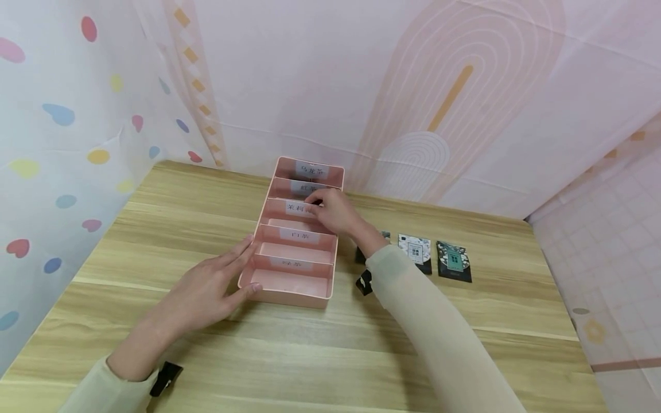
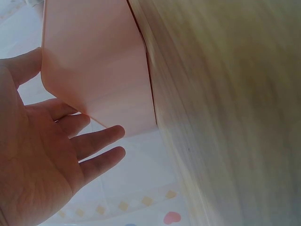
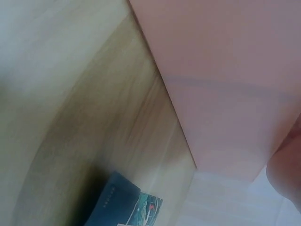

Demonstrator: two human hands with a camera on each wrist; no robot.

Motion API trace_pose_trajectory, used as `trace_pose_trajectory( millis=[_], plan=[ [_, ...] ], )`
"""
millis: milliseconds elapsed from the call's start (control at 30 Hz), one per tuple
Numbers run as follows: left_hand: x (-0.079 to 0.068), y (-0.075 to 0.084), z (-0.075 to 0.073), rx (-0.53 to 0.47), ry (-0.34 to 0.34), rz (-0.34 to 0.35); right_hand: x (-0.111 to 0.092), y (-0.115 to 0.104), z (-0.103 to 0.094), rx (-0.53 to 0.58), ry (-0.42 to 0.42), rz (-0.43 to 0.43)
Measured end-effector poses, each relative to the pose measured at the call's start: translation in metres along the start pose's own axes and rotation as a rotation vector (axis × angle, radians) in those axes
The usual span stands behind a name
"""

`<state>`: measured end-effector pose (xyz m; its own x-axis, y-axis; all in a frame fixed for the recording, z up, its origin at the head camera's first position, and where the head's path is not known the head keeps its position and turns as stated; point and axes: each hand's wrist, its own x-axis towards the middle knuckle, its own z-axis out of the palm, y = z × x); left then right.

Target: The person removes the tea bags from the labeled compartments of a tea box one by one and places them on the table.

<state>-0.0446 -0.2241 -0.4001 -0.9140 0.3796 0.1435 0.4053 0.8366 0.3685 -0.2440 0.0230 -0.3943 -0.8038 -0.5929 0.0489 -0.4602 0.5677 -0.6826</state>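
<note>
I find the pink rectangular plastic box [image 1: 294, 250] left of centre on the wood-grain table [image 1: 289, 350]. The left hand [image 1: 209, 289] is spread against its near left corner; the right hand [image 1: 335, 212] reaches over its compartments, whether pinching anything I cannot tell. I judge the work unfinished: one flat white-and-black packet [image 1: 415, 252], one green-and-black packet [image 1: 454, 261] lie to its right; the far compartments' contents are unconfirmed.

Labels [image 1: 299, 234] on the pink box [image 1: 291, 299] read 乌龙茶, 红茶, 茉莉…, 白茶, 绿茶.

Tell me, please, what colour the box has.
The box is pink, inside and outside; the head view shows it best.
</note>
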Motion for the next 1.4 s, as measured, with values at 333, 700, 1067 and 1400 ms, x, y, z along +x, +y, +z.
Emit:
trace_pose_trajectory(
  millis=[333, 700, 1067, 1400],
  plan=[
    [0.001, 0.000, 0.000, 0.003, 0.004, 0.005, 0.000, 0.003, -0.001, 0.125, 0.050, -0.008],
    [0.002, 0.001, 0.000, 0.001, -0.004, -0.001, -0.006, -0.004, -0.009, 0.252, 0.100, 0.008],
    [0.003, 0.000, 0.002, 0.006, 0.005, 0.004, -0.009, -0.009, -0.024, 0.189, 0.168, -0.078],
    [0.003, 0.000, 0.002, 0.003, 0.001, -0.004, -0.015, -0.017, -0.041, 0.185, 0.187, -0.086]
  ],
)
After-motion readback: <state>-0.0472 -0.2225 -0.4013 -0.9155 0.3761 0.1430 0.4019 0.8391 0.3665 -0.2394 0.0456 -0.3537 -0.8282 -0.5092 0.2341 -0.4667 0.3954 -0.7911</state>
